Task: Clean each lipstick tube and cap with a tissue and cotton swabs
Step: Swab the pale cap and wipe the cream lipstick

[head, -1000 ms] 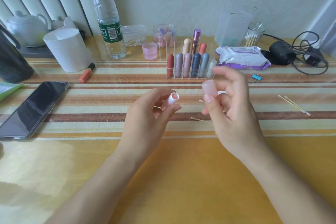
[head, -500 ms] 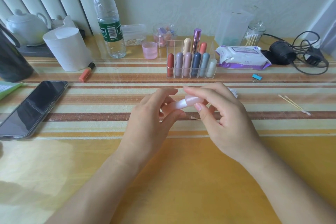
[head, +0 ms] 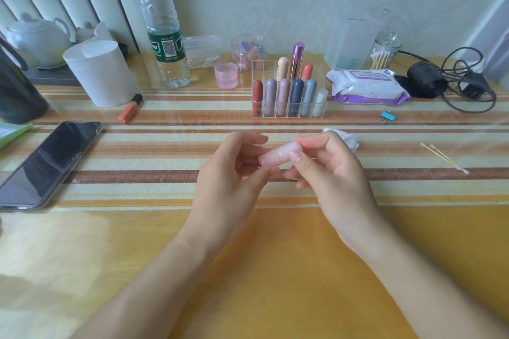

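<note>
A home tabletop: a teapot [head: 38, 41], water bottle [head: 162, 36], phone [head: 52, 162] and lipstick organizer [head: 287, 115] on a striped tablecloth [head: 165, 162].

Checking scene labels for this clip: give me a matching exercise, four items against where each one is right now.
Items:
1 pale pink lipstick
2 phone
3 loose cotton swabs
4 dark blue lipstick

Places:
A in the clear organizer
B on the table, far left
C held between left hand and right hand
D on the table, far right

Pairs: 1-C, 2-B, 3-D, 4-A
</note>
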